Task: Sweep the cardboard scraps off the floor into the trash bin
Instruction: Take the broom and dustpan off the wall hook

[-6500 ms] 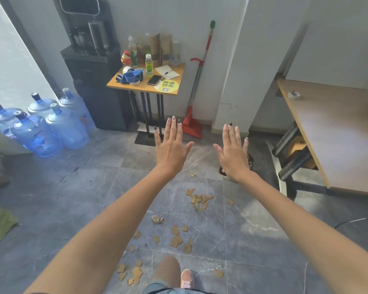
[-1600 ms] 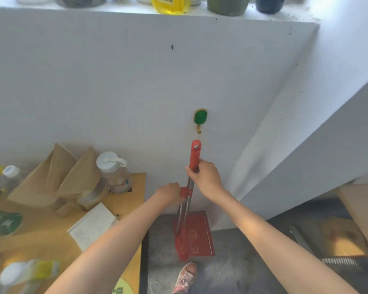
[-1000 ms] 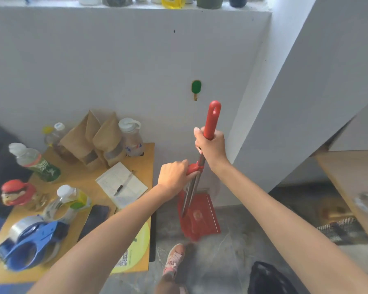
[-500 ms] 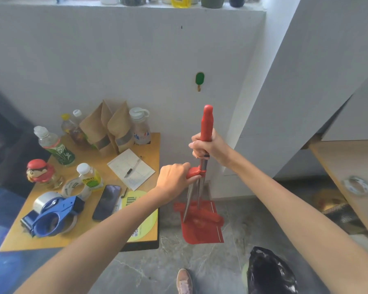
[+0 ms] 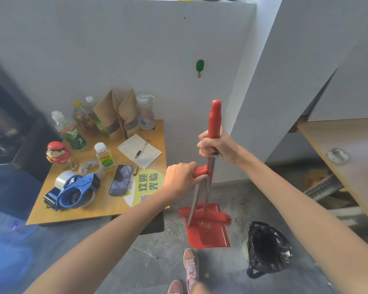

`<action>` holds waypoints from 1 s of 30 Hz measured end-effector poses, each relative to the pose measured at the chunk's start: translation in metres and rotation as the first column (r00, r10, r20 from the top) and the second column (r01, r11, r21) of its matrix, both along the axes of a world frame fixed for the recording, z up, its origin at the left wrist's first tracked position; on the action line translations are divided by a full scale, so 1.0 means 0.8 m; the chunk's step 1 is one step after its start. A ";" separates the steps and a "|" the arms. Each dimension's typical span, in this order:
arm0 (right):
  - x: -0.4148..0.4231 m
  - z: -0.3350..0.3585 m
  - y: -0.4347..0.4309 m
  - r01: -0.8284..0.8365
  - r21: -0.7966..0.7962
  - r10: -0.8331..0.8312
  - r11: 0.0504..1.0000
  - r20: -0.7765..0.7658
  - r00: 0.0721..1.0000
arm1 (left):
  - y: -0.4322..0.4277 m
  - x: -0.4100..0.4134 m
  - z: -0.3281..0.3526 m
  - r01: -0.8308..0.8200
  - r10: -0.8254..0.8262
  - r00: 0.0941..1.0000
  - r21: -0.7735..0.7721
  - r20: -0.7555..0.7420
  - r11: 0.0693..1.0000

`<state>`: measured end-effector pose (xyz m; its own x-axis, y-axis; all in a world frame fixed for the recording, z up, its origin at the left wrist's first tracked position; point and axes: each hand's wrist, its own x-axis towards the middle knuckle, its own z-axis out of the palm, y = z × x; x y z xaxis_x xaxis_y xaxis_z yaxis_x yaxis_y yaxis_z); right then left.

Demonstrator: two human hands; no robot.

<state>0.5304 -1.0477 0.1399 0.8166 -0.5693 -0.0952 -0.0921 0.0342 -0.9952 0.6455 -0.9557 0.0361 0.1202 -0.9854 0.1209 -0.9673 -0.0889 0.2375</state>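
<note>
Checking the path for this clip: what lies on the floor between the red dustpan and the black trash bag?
In the head view, only bare grey floor separates the red dustpan from the black trash bag; no cardboard scraps show there.

1. The broom [image 5: 214,117] has a red grip and a metal shaft; I hold it nearly upright, my right hand [image 5: 216,145] wrapped round the grip's lower end. Its red bristles [image 5: 206,215] lie across the back of the pan.
2. The dustpan [image 5: 208,232] is red and flat, mouth toward me, low over the grey floor. My left hand [image 5: 180,180] grips its red handle [image 5: 201,171] beside the broom shaft.
3. The trash bin [image 5: 267,249], lined with a black bag, stands just right of the pan.
</note>
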 end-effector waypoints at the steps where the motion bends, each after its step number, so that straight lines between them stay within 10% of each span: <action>1: -0.003 -0.001 0.006 0.008 0.004 -0.008 1.000 -0.001 1.000 | 0.007 -0.003 0.000 0.005 -0.005 1.000 0.000 -0.011 1.000; 30: -0.052 -0.038 0.060 -0.191 0.168 0.183 0.967 0.058 0.981 | 0.066 -0.006 -0.010 0.261 -0.265 0.964 0.105 0.031 0.960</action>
